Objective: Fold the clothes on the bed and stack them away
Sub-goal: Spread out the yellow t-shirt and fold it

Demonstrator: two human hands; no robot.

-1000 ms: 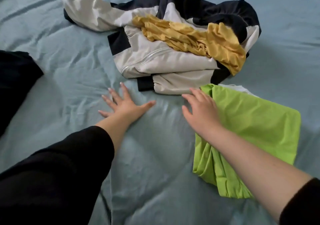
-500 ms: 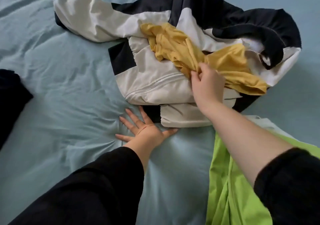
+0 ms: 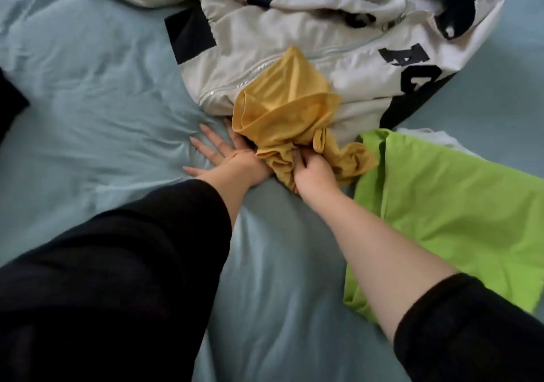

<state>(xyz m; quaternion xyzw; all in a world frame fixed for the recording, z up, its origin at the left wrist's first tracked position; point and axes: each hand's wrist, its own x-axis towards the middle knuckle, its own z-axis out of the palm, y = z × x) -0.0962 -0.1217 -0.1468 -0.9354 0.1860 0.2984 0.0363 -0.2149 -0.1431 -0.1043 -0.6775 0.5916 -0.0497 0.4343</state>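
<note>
A rumpled pale blue bed sheet [image 3: 88, 87] fills the view. The right hand [image 3: 313, 175] has its fingers clamped on a bunched yellow garment [image 3: 282, 102], which lies half on a white and black zip jacket [image 3: 338, 37]. The left hand [image 3: 229, 158] rests flat on the sheet, fingers apart. A folded green garment [image 3: 441, 219] lies just to the right. The yellow piece is best drawn onto bare sheet and spread flat before any fold. On the jacket a black "A" [image 3: 403, 55] reads; the letter below it is cut off.
</note>
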